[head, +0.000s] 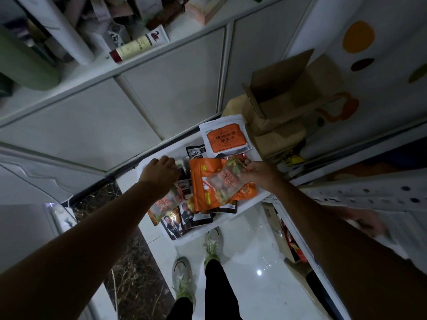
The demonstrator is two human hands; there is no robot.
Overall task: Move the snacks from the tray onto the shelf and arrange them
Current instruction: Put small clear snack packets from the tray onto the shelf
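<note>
The white tray [233, 217] below me carries the snacks: a white pouch with an orange label [225, 137] at its far end, a big orange pouch [200, 181] in the middle over other packets, and dark portrait packets [173, 224] at the near edge. Beneath, the glossy white floor [249, 262] bears my shoes [183, 278].

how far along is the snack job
Done: no snack visibly shelved yet. In hand: the right hand pinches a clear red-printed plastic packet; the left hand reaches into the white plastic tray, grip hidden. Left: the flat orange pouch, white orange-labelled pouch and dark portrait packets lie there.
</note>
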